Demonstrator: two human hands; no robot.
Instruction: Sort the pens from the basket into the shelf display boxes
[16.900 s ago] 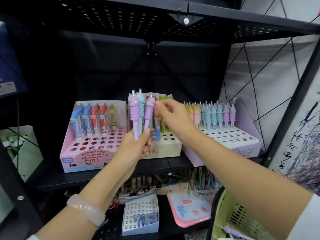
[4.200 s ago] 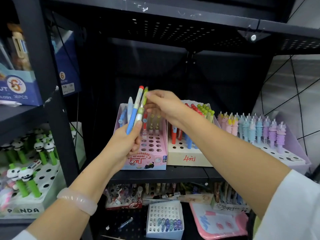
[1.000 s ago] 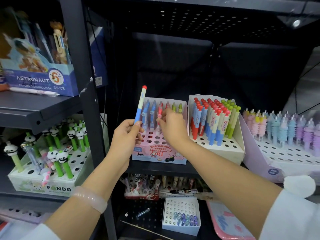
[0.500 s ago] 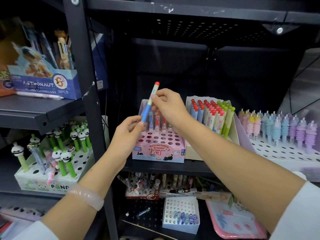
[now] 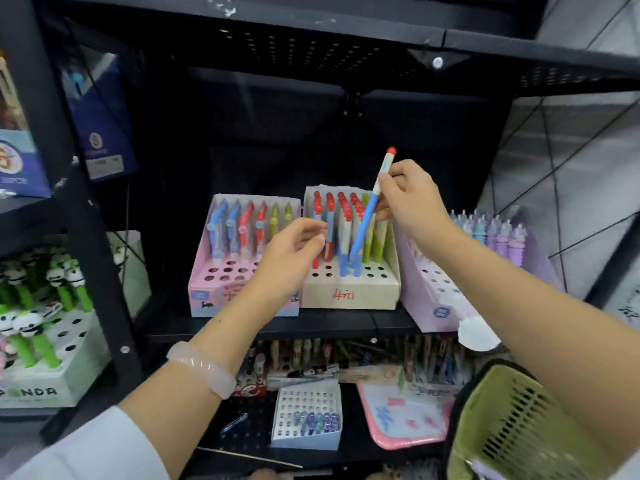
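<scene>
My right hand pinches a blue pen with a red cap, tilted, its lower tip down among the pens of the cream display box. That box holds red-capped and green pens. My left hand hovers in front of the cream box's left side, fingers loosely curled, holding nothing. To the left stands a pink display box with blue, red and green pens in its back row. The green basket is at the bottom right.
A lilac box of pastel pens stands right of the cream box. A panda pen box sits on the left shelf unit behind a black post. The lower shelf holds a small white pen box and a pink tray.
The blue pen passed from my left hand to my right hand. My right hand carried it from the pink box over to the cream box. My left hand let go.
</scene>
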